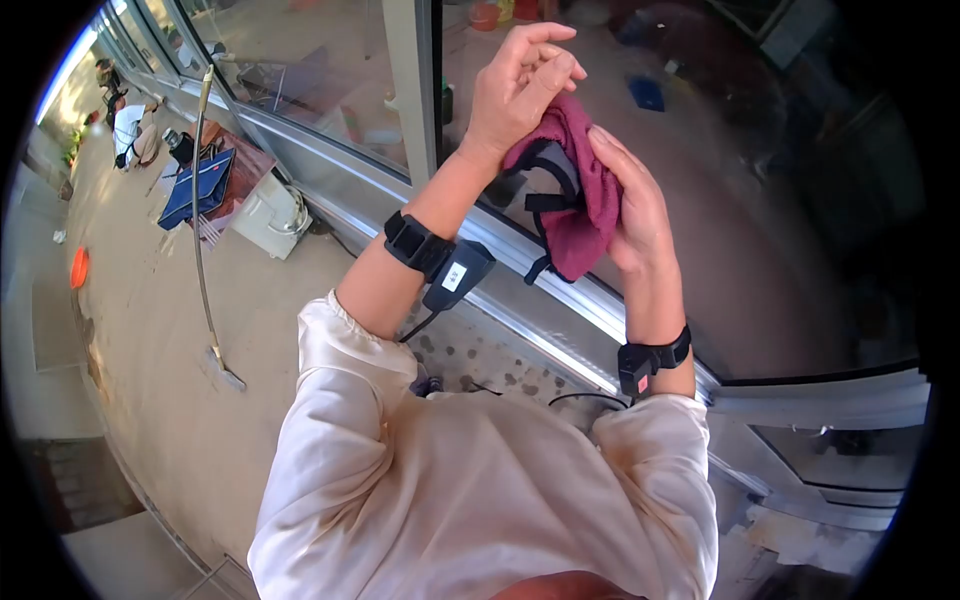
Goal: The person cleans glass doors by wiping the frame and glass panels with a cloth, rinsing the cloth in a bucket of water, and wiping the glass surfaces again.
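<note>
Cloth (pixel 590 222): maroon, bunched between both hands, near window glass (pixel 760 220) | left hand (pixel 522 92): fingers loosely curled, grip unclear | right hand (pixel 642 210): holding its side | risk: dangling black straps (pixel 556 203) could snag on sill (pixel 595 308); slack grip could drop it

The maroon cloth (pixel 592 200) partly hides the right hand (pixel 640 215); distant people (pixel 132 132) look blurred.

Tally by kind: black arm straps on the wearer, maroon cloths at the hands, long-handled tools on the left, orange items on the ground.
Black arm straps: 2
Maroon cloth: 1
Long-handled tool: 1
Orange item: 1
Total: 5
</note>
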Demonstrator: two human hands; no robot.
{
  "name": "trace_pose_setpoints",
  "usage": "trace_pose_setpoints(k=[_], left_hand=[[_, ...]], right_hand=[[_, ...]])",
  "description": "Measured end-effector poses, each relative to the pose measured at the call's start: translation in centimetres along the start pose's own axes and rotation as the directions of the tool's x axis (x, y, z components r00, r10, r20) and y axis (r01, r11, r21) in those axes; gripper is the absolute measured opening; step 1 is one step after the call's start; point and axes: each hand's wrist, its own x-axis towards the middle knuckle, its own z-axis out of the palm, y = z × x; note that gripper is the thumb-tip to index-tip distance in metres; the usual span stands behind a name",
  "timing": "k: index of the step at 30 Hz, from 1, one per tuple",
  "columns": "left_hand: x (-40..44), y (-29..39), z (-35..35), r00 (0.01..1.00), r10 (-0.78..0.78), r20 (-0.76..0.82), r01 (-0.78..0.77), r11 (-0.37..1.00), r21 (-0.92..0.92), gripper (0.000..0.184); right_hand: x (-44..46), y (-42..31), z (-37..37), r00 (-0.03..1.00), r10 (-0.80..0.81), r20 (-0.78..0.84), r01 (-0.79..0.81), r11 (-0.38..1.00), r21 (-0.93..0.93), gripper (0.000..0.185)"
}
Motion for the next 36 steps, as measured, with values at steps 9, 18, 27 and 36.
trace_pose_setpoints(k=[9, 18, 27, 36], left_hand=[[1.1, 2.5, -0.3, 0.886, 0.414, 0.210, -0.365, 0.340, 0.867, 0.054], [8.0, 0.8, -8.9, 0.885, 0.333, 0.325, -0.327, -0.051, 0.944, 0.061], [8.2, -0.5, -9.3, 0.817, 0.409, 0.406, -0.382, -0.143, 0.913, 0.055], [8.6, -0.8, -9.1, 0.752, 0.493, 0.437, -0.428, -0.139, 0.893, 0.051]], right_hand=[[2.7, -12.8, -1.8, -0.140, -0.848, 0.511, 0.209, -0.529, -0.822, 0.037], [15.2, -10.3, 7.9, 0.255, -0.552, 0.794, 0.017, -0.819, -0.574, 0.048], [9.1, -12.0, 1.3, 0.387, -0.382, 0.839, -0.018, -0.913, -0.407, 0.053], [-16.7, -32.3, -19.8, -0.071, -0.726, 0.684, -0.639, -0.494, -0.590, 0.048]])
